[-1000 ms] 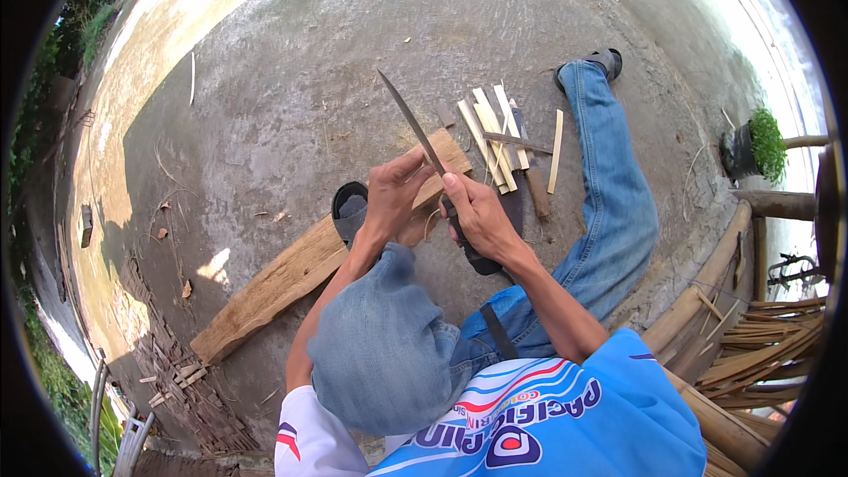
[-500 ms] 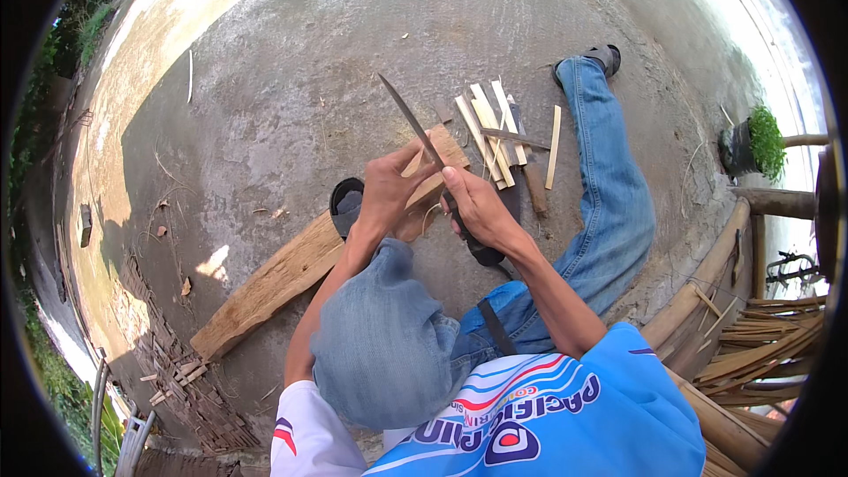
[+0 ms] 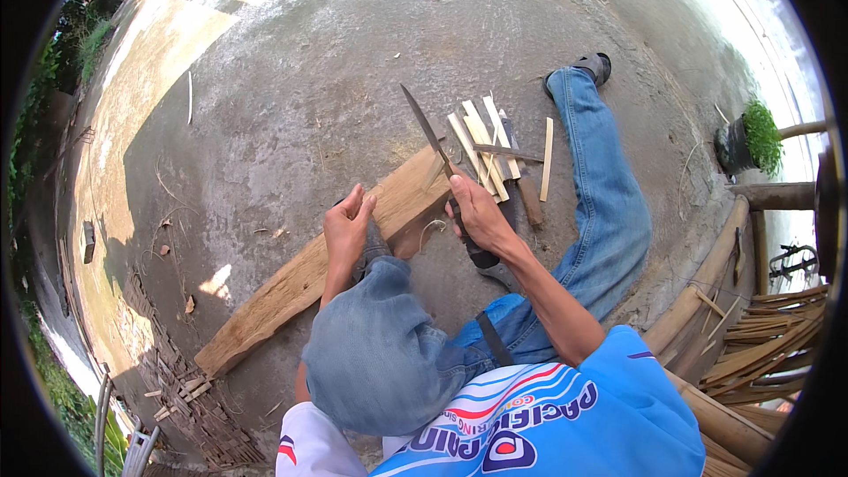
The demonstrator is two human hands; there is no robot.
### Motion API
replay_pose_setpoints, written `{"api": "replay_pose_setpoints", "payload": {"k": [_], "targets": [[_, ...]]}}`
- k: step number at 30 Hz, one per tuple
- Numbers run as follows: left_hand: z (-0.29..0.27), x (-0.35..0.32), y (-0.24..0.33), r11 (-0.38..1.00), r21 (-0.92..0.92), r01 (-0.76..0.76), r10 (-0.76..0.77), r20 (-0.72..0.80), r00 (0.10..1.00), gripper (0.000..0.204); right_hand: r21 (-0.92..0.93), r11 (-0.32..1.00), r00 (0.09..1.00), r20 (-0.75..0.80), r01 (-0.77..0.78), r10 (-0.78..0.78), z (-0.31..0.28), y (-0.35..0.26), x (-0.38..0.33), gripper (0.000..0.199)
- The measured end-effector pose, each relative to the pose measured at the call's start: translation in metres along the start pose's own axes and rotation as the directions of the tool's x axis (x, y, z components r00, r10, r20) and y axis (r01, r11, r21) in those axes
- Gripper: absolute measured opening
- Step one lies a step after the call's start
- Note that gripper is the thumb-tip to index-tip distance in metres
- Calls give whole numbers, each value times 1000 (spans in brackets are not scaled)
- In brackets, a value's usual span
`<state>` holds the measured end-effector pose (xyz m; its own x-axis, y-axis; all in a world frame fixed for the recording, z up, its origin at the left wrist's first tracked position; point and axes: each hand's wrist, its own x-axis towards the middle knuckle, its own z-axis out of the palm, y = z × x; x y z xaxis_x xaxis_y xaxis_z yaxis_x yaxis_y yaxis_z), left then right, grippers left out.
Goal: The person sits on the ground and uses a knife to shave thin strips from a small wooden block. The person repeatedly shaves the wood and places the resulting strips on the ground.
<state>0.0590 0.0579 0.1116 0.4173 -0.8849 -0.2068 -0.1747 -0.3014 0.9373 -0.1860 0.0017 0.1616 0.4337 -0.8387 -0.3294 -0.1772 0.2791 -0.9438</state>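
Note:
My right hand [image 3: 477, 216] grips the dark handle of a long knife [image 3: 427, 132], whose blade points up and to the left over the end of a rough wooden plank [image 3: 291, 287]. My left hand [image 3: 347, 228] is beside my bent knee at the plank's edge, with fingers raised and apart and nothing visible in it. A pile of split bamboo strips [image 3: 481, 141] lies just beyond the plank's far end, and one strip [image 3: 548, 159] lies apart to the right. A thin curled shaving [image 3: 430, 228] sits between my hands.
I sit on a concrete floor, right leg [image 3: 609, 203] stretched out. Thick bamboo poles [image 3: 707, 287] and a bundle of thin strips [image 3: 777, 327] lie at the right. A potted plant [image 3: 751, 137] stands far right. A piece of woven matting [image 3: 194, 406] lies at the lower left.
My left hand has let go near the knife and moved left and down to the plank's edge. The right hand has kept hold of the knife, shifting it slightly right.

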Motion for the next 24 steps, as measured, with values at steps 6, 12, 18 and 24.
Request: {"api": "replay_pose_setpoints", "payload": {"k": [6, 12, 18, 24], "targets": [[-7, -8, 27, 992, -67, 111, -109, 35, 993, 53, 52, 998, 1000, 2, 26, -26, -7, -22, -5, 62], [-2, 1, 30, 942, -264, 207, -173, 146, 974, 60, -97, 995, 999, 4, -34, 34, -4, 15, 12, 68], [28, 15, 85, 941, -10, 338, -309, 383, 871, 81, -177, 983, 998, 26, -56, 62, -7, 19, 18, 68], [53, 27, 98, 987, 108, 120, -158, 467, 870, 64, -399, 910, 993, -58, -115, 100, 1, 3, 19, 64]]}}
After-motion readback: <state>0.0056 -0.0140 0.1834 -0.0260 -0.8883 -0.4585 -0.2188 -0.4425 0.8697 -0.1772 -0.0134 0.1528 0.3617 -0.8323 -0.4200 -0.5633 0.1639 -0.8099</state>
